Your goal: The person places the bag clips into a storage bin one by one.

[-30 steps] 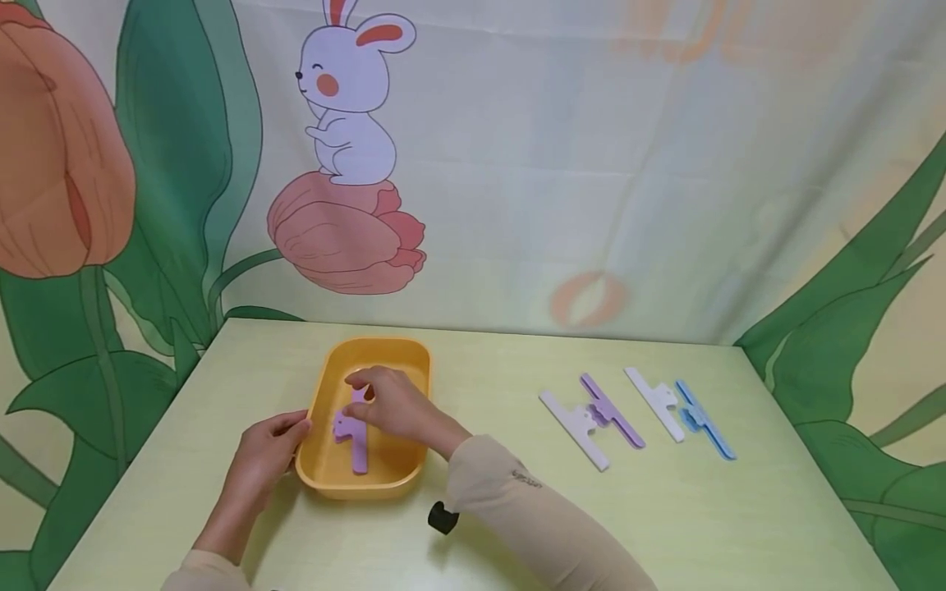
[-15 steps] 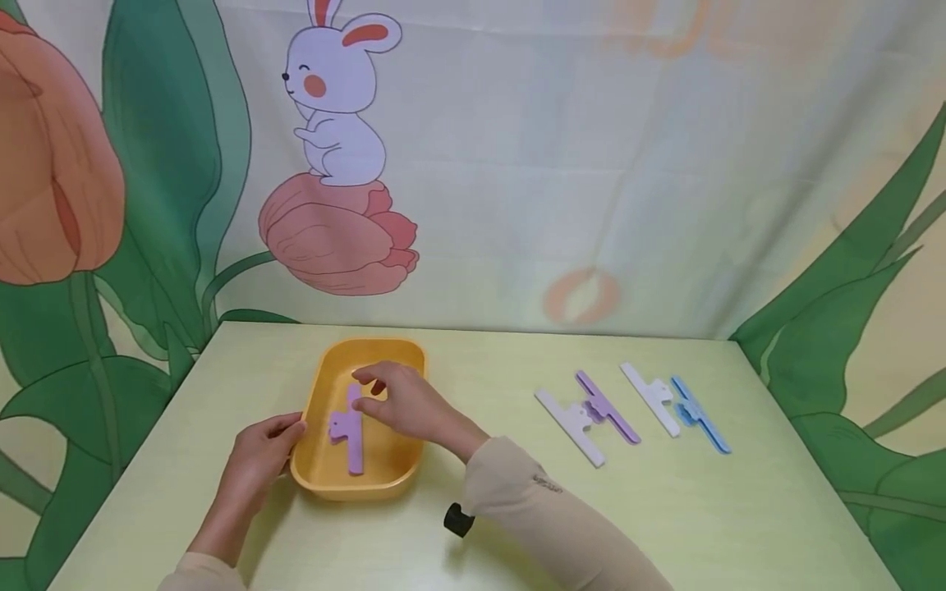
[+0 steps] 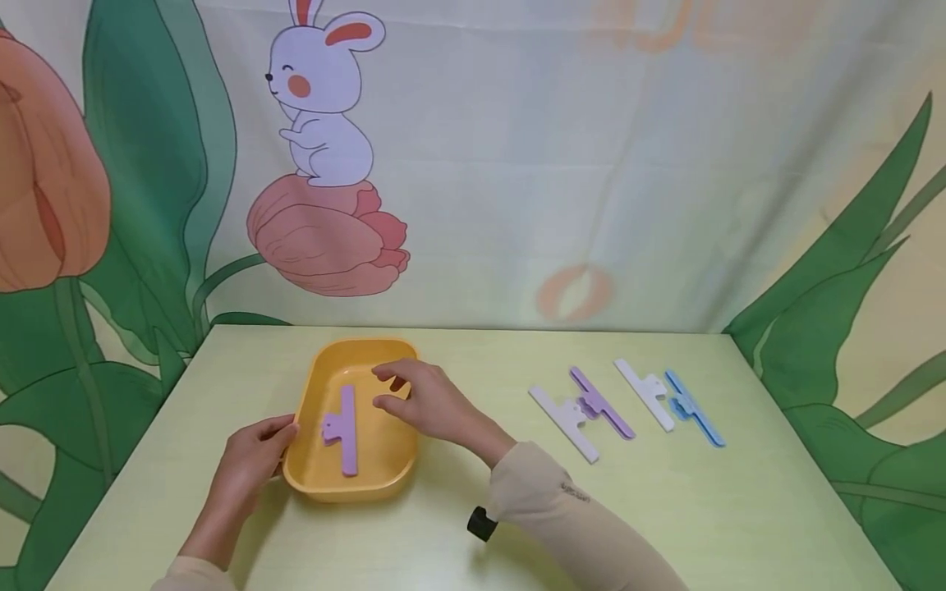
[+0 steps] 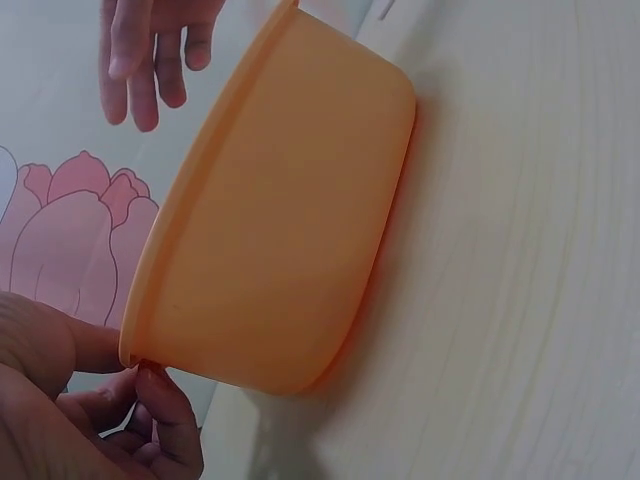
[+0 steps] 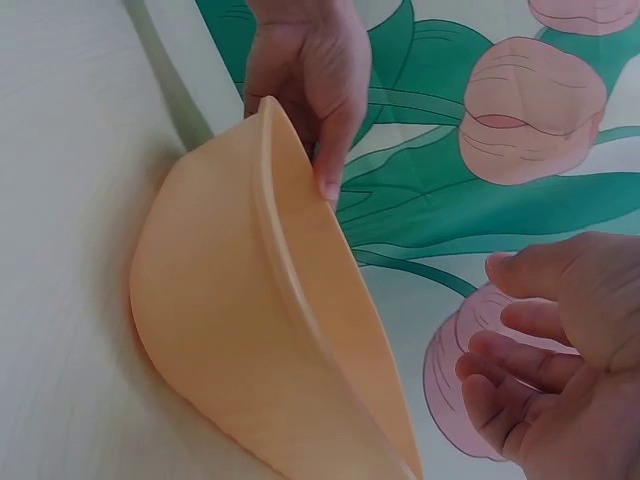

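A yellow-orange plastic basin (image 3: 392, 460) stands at the left of the table, with a purple bag clip (image 3: 349, 439) lying flat on its floor. My left hand (image 3: 254, 451) pinches the basin's left rim; in the left wrist view the thumb is over the rim and curled fingers (image 4: 165, 420) are beneath it. Above the basin's right side hovers my right hand (image 3: 424, 398), thumb and fingers spread apart with nothing between them. The right wrist view shows the same hand (image 5: 570, 350) loosely bent beside the basin wall (image 5: 220, 270).
To the right on the table (image 3: 473, 468) lie a white clip (image 3: 565, 423), a purple clip (image 3: 606, 406), another white clip (image 3: 646, 396) and a blue clip (image 3: 698, 410). A black object (image 3: 482, 524) shows by the right sleeve. A printed curtain (image 3: 480, 164) hangs behind.
My right hand has drawn back to the right from over the purple clip, which now shows fully in the basin. The left hand keeps its grip on the rim. The view has shifted slightly.
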